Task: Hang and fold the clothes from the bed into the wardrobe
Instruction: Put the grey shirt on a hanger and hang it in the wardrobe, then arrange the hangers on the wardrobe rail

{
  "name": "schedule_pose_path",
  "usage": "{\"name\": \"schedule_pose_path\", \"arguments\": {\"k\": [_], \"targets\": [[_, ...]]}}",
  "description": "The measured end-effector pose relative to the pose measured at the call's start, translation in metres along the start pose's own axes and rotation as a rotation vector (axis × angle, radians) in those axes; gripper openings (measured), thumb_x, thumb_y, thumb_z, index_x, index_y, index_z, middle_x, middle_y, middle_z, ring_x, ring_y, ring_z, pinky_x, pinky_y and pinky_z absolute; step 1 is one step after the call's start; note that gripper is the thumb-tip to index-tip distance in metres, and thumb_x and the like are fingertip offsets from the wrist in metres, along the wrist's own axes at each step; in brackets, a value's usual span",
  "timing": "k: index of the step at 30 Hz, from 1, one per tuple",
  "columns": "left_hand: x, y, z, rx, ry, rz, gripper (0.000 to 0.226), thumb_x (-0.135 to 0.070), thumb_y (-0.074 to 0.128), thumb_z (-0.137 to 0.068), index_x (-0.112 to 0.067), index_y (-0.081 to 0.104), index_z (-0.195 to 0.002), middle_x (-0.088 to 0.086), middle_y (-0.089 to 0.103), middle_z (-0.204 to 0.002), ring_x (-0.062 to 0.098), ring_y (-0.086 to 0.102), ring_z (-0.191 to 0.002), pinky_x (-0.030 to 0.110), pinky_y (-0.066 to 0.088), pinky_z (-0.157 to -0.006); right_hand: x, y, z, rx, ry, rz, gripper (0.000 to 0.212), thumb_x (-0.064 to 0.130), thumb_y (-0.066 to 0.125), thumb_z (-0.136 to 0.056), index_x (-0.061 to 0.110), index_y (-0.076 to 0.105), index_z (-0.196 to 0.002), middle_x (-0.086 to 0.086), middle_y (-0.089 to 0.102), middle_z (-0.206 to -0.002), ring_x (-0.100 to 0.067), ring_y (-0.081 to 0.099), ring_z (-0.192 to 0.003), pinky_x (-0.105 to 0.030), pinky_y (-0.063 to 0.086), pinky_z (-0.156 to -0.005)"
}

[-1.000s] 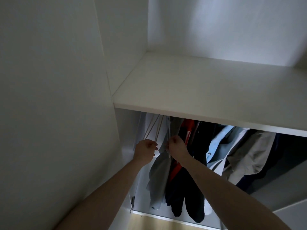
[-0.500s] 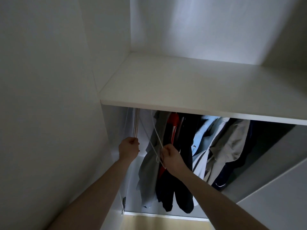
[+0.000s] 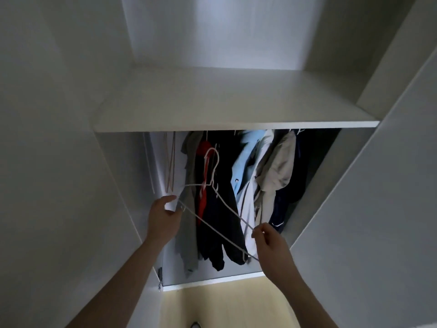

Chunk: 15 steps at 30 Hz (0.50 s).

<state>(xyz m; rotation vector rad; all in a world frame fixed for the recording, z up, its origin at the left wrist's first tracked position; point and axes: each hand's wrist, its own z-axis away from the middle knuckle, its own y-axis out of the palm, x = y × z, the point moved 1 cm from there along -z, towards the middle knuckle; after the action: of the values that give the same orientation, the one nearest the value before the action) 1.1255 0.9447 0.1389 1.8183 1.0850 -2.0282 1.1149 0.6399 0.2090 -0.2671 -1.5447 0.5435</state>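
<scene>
White built-in wardrobe (image 3: 354, 209) fills the view, doors swung wide; more of its right side shows than half a second ago, since the view has shifted rightward and down. Wide white shelf (image 3: 236, 107) spans the top, bare surface facing the camera.

Below the shelf, a row of hanging clothes (image 3: 236, 185): grey garment at left, red and black ones next, pale blue shirt, beige and white pieces, dark items at far right. They hang much as before.

Thin white wire hanger (image 3: 214, 183) is the main change. Half a second ago it was still up among the garments with only its lower edge drawn out. Now it is off the rail and in front of the clothes, its hook free in the air against the red and black garments, its frame tilted down toward the right.

Left hand (image 3: 163, 218) has dropped from the pale wooden hangers (image 3: 170, 162) at the wardrobe's left wall, which hang there untouched. Its fingers (image 3: 169, 199) are spread and only lightly bent, thumb tip near the hanger's left corner; whether it touches cannot be told.

Right hand (image 3: 272, 247) has moved right and lower. Thumb and forefinger pinch the hanger's right end, the other fingers loosely curled.
</scene>
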Motion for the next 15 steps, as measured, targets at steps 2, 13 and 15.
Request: {"name": "schedule_pose_path", "arguments": {"k": [2,13,15], "targets": [[-0.014,0.006,0.021,0.083,-0.003,-0.032,0.034,-0.013,0.075,-0.086,-0.037,0.066,-0.108,0.013,0.069,-0.103,0.011,0.068,-0.073,0.02,0.053,-0.07,-0.01,-0.022,0.029,-0.04,0.016,0.014,0.028,0.025,0.046,-0.105,0.021,0.057,-0.08,0.01,0.049,-0.053,-0.004,0.041,-0.044,-0.015,0.034,-0.045],[-0.036,0.039,0.157,0.447,0.186,-0.435,0.026,-0.027,0.071,-0.093,-0.026,0.068,-0.119,-0.002,0.067,-0.117,0.027,0.061,-0.113,0.031,0.05,-0.088,-0.072,-0.137,0.223,-0.266,0.134,-0.034,0.023,0.023,0.052,-0.101,0.02,0.059,-0.079,-0.002,0.038,-0.062,-0.011,0.031,-0.055,-0.019,0.028,-0.047],[-0.032,0.051,0.183,0.582,0.137,-0.39,0.008,-0.03,0.067,-0.096,-0.027,0.071,-0.09,-0.009,0.072,-0.091,0.024,0.068,-0.095,0.025,0.046,-0.071,-0.089,-0.155,0.259,-0.34,0.172,-0.034,0.028,0.022,0.05,-0.104,0.023,0.057,-0.076,-0.01,0.041,-0.066,-0.012,0.033,-0.057,-0.021,0.029,-0.049]]}}
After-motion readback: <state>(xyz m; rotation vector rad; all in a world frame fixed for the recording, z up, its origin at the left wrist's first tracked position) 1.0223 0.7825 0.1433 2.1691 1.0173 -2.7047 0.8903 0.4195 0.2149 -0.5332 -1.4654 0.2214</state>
